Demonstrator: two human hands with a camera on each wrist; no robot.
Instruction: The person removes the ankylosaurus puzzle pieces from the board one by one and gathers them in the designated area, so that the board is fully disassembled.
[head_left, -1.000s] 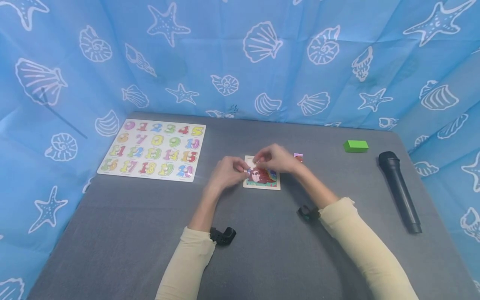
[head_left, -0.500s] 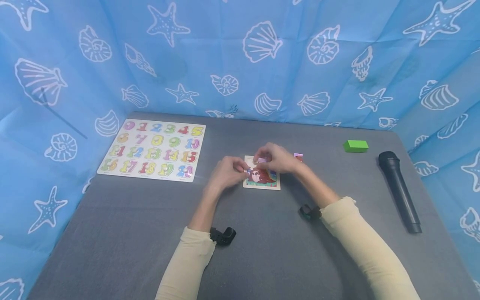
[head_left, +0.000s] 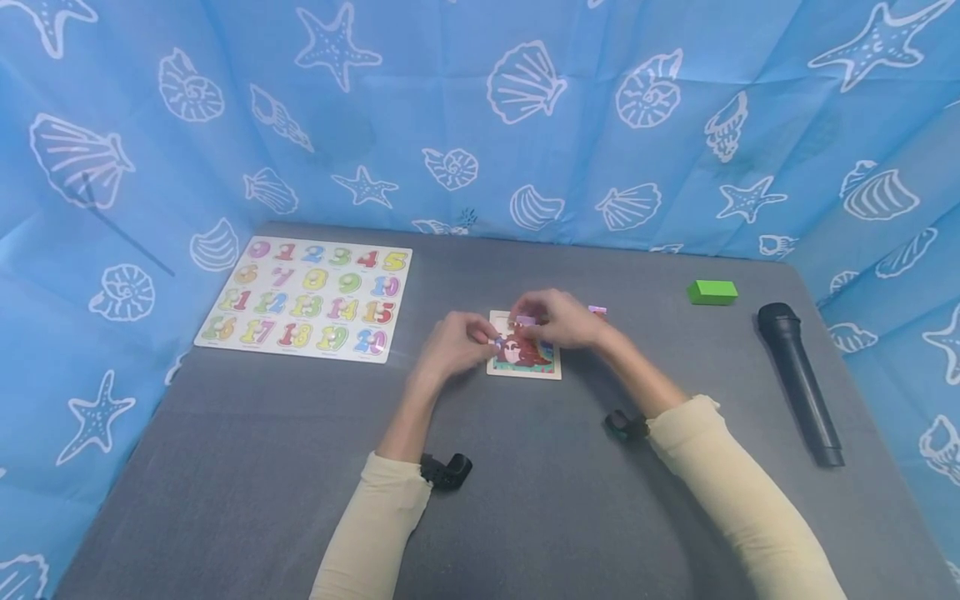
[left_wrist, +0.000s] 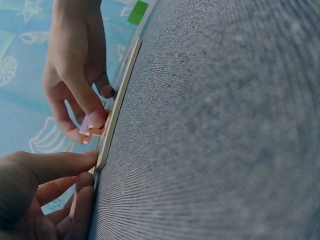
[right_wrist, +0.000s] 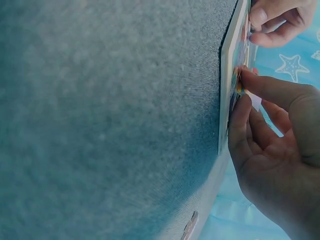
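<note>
A small square jigsaw puzzle (head_left: 525,372) with a pale wooden frame lies on the table, showing a red-haired figure. My left hand (head_left: 455,346) grips its left edge; in the left wrist view the thumb (left_wrist: 80,163) lies at the frame's corner, with the other fingers curled beside it. Over the upper part of the puzzle, my right hand (head_left: 562,321) pinches a purple puzzle piece (left_wrist: 89,123) between thumb and fingers. The piece stands tilted at the puzzle's surface, and its lower part is hidden. Another loose puzzle piece (head_left: 597,310) lies just beyond the right wrist, partly covered.
A number board (head_left: 303,300) with colourful pegged numerals lies to the left. On the right are a green block (head_left: 712,292) and a black microphone (head_left: 800,383). The grey table (head_left: 540,500) ends at a blue shell-patterned curtain (head_left: 450,108).
My right hand shifts slightly right, and the purple piece between its fingers comes into view. The loose piece is more covered by the right wrist. My left hand stays put.
</note>
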